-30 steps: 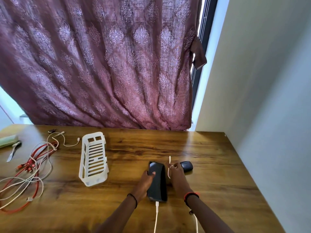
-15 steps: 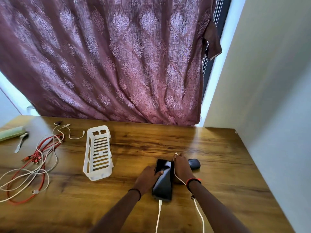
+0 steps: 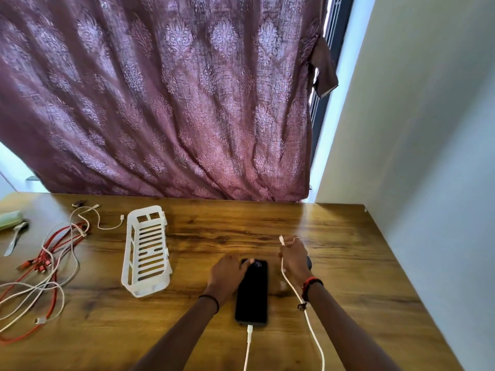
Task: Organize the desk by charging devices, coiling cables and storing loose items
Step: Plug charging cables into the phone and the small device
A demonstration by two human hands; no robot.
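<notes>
The right hand's fingers (image 3: 292, 244) are curled closed around a white charging cable (image 3: 315, 341), pinching it just below its plug, which points upward past the fingertips. The right hand (image 3: 294, 259) is raised a little over the tabletop (image 3: 267, 223), and the cable trails down beside the wrist and off the lower edge of the view. A red and black band (image 3: 310, 283) circles that wrist. A small dark device (image 3: 310, 263) lies just behind the hand, mostly hidden, so what it is cannot be told.

The left hand (image 3: 227, 274) holds a black phone (image 3: 251, 293) at its upper left corner, thumb laid across the top of the screen and the other fingers bent down along the left edge. The phone lies flat, screen up, near the middle of the tabletop between the two hands. A second white cable (image 3: 249, 336) is plugged into its near end.

To the left, apart from the phone, a white slotted plastic basket (image 3: 146, 250) lies on the tabletop. Further left sits a loose tangle of red and white cables (image 3: 45, 263), then a spoon (image 3: 14, 239) and a pale green object (image 3: 9, 219) at the edge. A patterned maroon curtain (image 3: 160, 103) hangs behind.
</notes>
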